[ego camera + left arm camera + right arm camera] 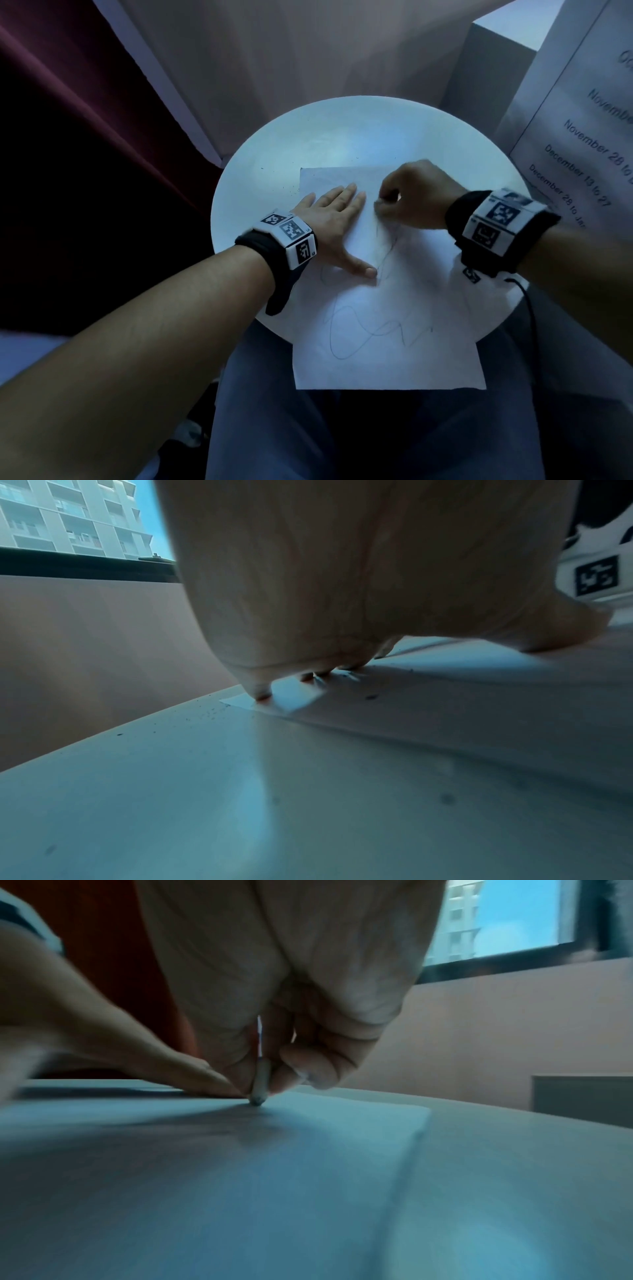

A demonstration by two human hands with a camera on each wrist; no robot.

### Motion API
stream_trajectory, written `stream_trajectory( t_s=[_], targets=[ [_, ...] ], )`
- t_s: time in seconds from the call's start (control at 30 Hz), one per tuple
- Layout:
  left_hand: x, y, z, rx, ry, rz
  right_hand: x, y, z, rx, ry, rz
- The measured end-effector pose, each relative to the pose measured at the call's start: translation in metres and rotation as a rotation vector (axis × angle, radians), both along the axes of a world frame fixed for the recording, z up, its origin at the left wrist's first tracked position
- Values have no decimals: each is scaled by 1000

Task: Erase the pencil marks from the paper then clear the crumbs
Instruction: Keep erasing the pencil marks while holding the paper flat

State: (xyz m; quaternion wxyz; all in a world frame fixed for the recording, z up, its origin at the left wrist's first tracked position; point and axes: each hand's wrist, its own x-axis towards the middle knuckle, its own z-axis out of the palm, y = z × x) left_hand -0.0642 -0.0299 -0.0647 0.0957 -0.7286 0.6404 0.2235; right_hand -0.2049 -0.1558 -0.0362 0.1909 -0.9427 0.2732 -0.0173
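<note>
A white sheet of paper with looping pencil marks lies on a small round white table, its near edge hanging over my lap. My left hand lies flat on the paper's upper left part, fingers straight. My right hand pinches a thin grey eraser, whose tip touches the paper right beside the left fingertips. Dark eraser crumbs speckle the table left of the paper and show near the paper's corner.
A dark red curtain hangs at the left. A grey box and a printed sheet with dates stand at the right. A black cable runs from my right wrist past the table edge. My blue-trousered legs are below.
</note>
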Motion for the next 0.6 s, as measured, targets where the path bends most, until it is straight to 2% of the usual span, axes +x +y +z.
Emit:
stream_trajectory(
  t_s=[0.1, 0.17, 0.23, 0.3, 0.37, 0.47, 0.6],
  targets=[
    [0, 0, 0, 1, 2, -16, -2, 35, -2, 40, 84, 205],
    [0, 1, 1, 12, -2, -17, -4, 30, 2, 62, 117, 190],
    [0, 0, 2, 21, -7, -14, -2, 11, 3, 25, 78, 85],
    [0, 1, 1, 20, -11, -12, -3, 6, 3, -38, 54, 62],
    [0, 1, 1, 14, -7, -14, -3, 25, 1, -64, 84, 171],
    [0, 2, 3, 13, 3, -19, -7, 50, 2, 21, 152, 309],
    [-2, 1, 3, 23, -18, -20, -5, 16, 5, 1, 67, 114]
  ],
)
